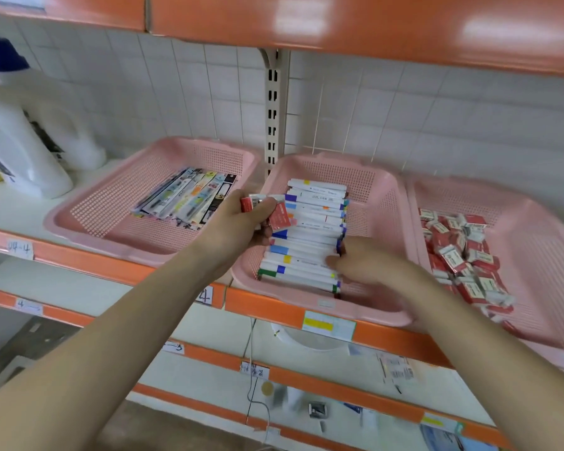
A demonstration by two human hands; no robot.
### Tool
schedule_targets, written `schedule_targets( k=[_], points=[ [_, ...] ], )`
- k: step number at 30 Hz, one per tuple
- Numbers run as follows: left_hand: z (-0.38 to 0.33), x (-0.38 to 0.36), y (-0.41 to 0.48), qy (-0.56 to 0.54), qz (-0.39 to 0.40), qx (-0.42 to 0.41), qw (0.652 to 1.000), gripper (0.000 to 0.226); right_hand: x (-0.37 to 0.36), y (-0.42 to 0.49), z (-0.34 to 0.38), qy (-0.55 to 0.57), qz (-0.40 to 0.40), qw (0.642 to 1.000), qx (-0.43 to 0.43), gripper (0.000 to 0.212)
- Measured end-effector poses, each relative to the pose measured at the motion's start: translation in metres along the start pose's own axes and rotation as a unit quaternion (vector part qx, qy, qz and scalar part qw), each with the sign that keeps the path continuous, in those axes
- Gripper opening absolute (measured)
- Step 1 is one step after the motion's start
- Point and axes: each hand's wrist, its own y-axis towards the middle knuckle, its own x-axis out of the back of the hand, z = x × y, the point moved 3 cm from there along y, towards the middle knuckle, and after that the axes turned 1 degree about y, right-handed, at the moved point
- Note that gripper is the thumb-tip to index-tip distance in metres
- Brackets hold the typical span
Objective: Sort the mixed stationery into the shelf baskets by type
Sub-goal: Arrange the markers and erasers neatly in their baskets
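Two bare forearms reach in from the bottom of the view, up over the orange shelf edge (88, 262). Left hand (238, 222) is up between the left and middle baskets, fingers curled tight round a small bunch of red-and-white packets (279, 216), same look as the erasers off to the right. Right hand (365, 265) is down inside the middle basket (355, 180), fingertips on the right-hand ends of the markers (310, 236). It's smeared with blur, so gripping one or only touching, can't tell. Those markers are white with coloured bands, lying in a neat row from front to back. Left basket (209, 157) holds flat pen packs (189, 196) fanned toward its back right, with bare mesh floor in front of them. Right basket (534, 222) has a loose heap of erasers (459, 255) along its left side. All three pink baskets sit side by side, rims close together. White bottles (13, 151) stand far left on the shelf, a white tiled wall (176, 76) runs behind, a slotted upright (272, 109) rises between the left two baskets, and another orange shelf (372, 21) hangs overhead.
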Motion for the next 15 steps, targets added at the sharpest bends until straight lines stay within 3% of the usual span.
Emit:
schedule_targets(
  k=[3, 7, 9, 12, 15],
  points=[
    [-0.003, -0.002, 0.003, 0.006, 0.015, -0.01, 1.0, 0.015, 0.002, -0.002, 0.006, 0.026, -0.005, 1.0, -0.001, 0.034],
    [-0.006, 0.003, 0.009, 0.011, 0.031, -0.005, 0.999, 0.031, 0.018, -0.007, 0.012, 0.024, -0.078, 0.996, -0.026, 0.018],
    [-0.007, 0.006, 0.014, 0.015, 0.045, -0.004, 0.999, 0.033, 0.031, -0.008, 0.023, 0.089, -0.142, 0.986, 0.005, 0.023],
    [-0.007, 0.007, 0.022, 0.015, 0.064, -0.002, 0.998, 0.032, 0.041, -0.013, 0.05, 0.267, -0.153, 0.949, 0.065, 0.022],
    [-0.008, 0.004, 0.029, 0.015, 0.099, -0.009, 0.995, 0.017, 0.037, -0.016, 0.073, 0.282, -0.16, 0.943, 0.078, 0.029]
  ],
)
